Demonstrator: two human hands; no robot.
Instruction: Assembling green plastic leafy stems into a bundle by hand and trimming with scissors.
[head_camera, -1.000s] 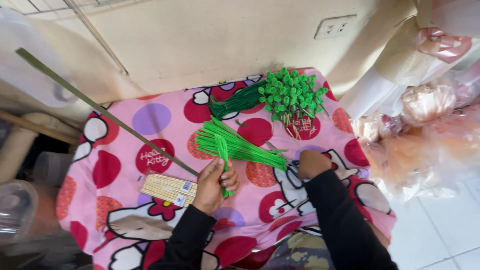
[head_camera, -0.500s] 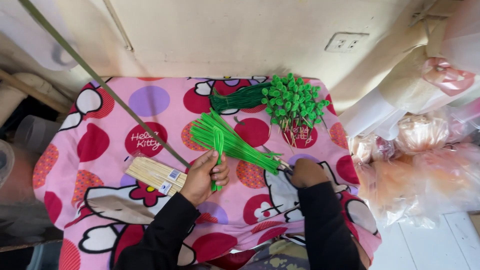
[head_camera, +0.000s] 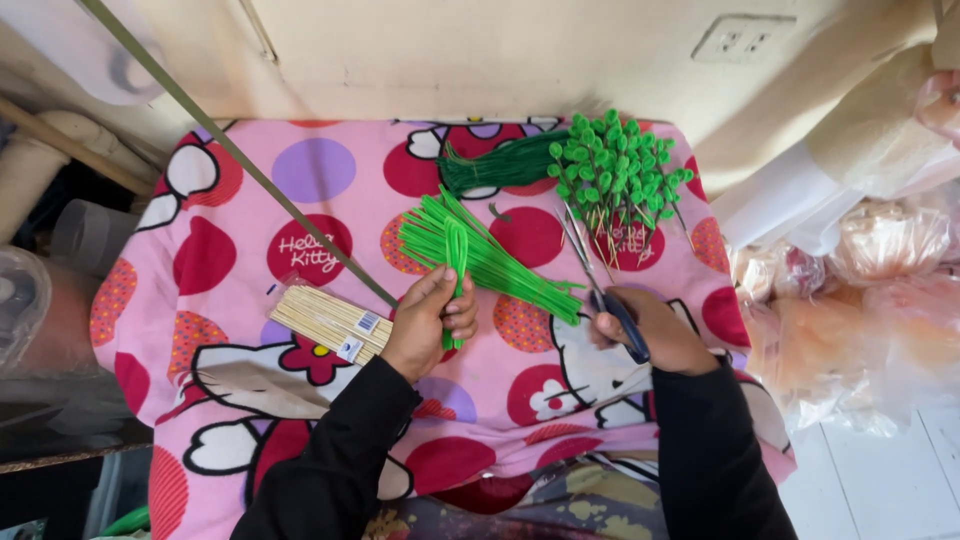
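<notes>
Scissors (head_camera: 600, 285) are gripped in the right hand (head_camera: 650, 330), blades pointing away over the pink cartoon-print cloth (head_camera: 230, 200). A folded bright green pipe cleaner (head_camera: 457, 250) is pinched in the left hand (head_camera: 430, 320), just beside the loose pile of green pipe cleaners (head_camera: 500, 265). A packet of bamboo skewers (head_camera: 330, 322) lies left of that hand, and finished green curled stems (head_camera: 615, 175) are heaped farther back.

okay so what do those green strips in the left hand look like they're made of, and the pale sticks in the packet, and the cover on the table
Green strips: likely fuzzy wire stems or plastic; matte, bent over without breaking. Pale sticks: probably bamboo or wood, tan and straight, in a clear glossy plastic packet. Table cover: printed fabric, soft matte, draping in folds at the edge.
</notes>
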